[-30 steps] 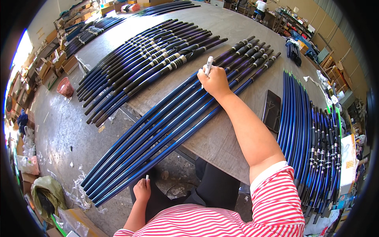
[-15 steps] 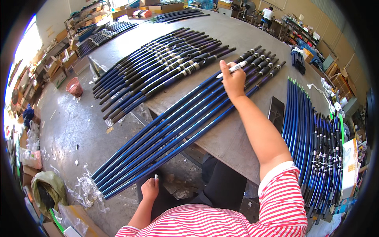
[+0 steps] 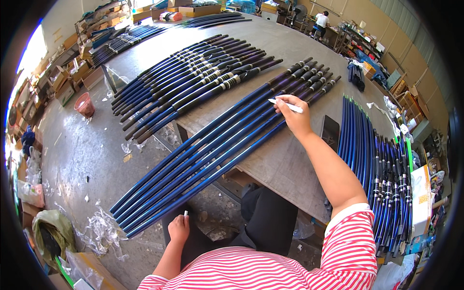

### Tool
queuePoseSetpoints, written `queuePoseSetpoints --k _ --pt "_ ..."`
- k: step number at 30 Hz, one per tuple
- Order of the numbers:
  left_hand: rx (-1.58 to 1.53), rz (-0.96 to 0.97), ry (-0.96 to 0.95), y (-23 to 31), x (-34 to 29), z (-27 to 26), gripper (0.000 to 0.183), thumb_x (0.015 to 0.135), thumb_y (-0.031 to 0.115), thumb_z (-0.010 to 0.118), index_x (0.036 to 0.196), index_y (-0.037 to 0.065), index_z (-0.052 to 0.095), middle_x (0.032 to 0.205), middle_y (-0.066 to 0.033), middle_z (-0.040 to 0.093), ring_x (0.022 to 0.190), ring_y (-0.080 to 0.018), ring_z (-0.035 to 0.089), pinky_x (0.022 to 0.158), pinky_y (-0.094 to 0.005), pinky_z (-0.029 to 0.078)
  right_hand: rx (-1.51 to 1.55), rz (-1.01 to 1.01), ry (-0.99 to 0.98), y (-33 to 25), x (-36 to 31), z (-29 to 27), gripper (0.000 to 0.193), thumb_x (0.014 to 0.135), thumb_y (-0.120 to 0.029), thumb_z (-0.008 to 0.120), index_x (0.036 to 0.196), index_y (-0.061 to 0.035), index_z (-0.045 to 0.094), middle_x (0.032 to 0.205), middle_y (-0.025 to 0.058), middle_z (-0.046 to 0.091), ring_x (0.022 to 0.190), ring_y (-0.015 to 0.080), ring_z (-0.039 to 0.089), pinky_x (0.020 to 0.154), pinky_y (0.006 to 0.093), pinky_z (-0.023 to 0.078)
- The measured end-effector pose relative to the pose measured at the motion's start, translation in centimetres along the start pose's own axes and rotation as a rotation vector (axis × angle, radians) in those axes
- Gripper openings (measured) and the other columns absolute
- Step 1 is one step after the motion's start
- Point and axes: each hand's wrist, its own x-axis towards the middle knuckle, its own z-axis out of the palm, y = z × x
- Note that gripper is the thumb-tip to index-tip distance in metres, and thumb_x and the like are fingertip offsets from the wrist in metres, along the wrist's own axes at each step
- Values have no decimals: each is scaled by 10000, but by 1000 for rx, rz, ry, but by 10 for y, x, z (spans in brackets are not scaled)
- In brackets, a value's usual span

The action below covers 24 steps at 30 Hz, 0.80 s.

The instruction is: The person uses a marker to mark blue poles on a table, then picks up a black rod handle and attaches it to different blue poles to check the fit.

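Observation:
My right hand (image 3: 296, 121) pinches a white marker pen (image 3: 292, 107) above a row of several blue fishing rods (image 3: 208, 141) with dark handles. The pen's tip points left over the middle rods; whether it touches one I cannot tell. These rods lie side by side across the table (image 3: 275, 171), their lower ends jutting past its edge over my lap. Low down by my thigh, my left hand (image 3: 179, 230) is closed on a small white cap (image 3: 186, 212), which sticks up from the fingers.
More rods with black grips (image 3: 193, 87) lie together on the table's far left. Another bundle of rods (image 3: 360, 145) rests on the right, beside a dark flat device (image 3: 330, 131). A pink bucket (image 3: 84, 105) and plastic scraps (image 3: 104, 232) are on the floor. A person (image 3: 321, 21) sits far back.
My right hand has come toward me across the rods with the marker pen, from the far rods to the middle ones. The left hand keeps its hold by my thigh. The view has shifted slightly.

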Motion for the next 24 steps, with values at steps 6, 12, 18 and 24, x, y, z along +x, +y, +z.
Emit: queuePoseSetpoints --k 6,12,18,24 --pt "-181 172 23 31 -7 -22 180 843 139 537 703 36 493 676 -165 527 609 -364 523 508 -442 382 -65 11 -86 8 9 10 138 791 -82 605 886 18 608 768 49 633 682 82 584 630 214 479" --pt "-494 841 179 167 35 -103 151 763 108 621 776 0 516 853 -182 564 774 -345 584 617 -410 483 -114 -23 -44 27 0 16 124 732 -116 626 779 -1 614 669 40 622 607 66 561 562 219 457" --pt "-209 765 312 263 110 -131 162 781 59 585 778 -39 455 1215 -316 421 1184 -457 386 975 -534 322 -161 -80 -45 11 -3 23 111 723 -104 612 746 4 609 644 52 624 574 83 572 544 233 463" --pt "39 500 258 280 152 -102 213 849 155 534 860 -41 450 1206 -356 422 1201 -444 376 1026 -489 272 -212 -110 -61 14 -1 21 93 694 -88 605 705 3 597 606 79 615 550 114 591 528 242 464"
